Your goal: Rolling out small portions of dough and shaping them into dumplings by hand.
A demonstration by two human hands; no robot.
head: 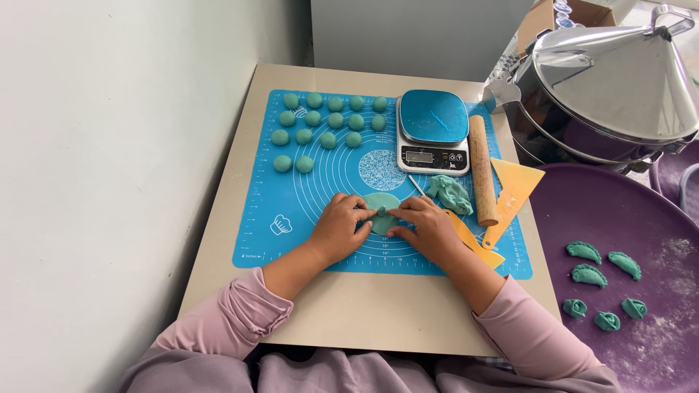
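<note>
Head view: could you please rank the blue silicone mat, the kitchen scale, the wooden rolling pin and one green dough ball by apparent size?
1. Blue silicone mat
2. Kitchen scale
3. Wooden rolling pin
4. Green dough ball

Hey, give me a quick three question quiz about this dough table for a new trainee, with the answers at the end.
1. True or false: both hands, left hand and right hand, touch the flat green dough disc on the blue mat.
2. Which thing lies directly right of the kitchen scale? A) wooden rolling pin B) metal steamer C) purple tray
3. Fill in: the shaped green dumplings sit on the ____ tray.

Key: 1 true. 2 A. 3 purple.
</note>
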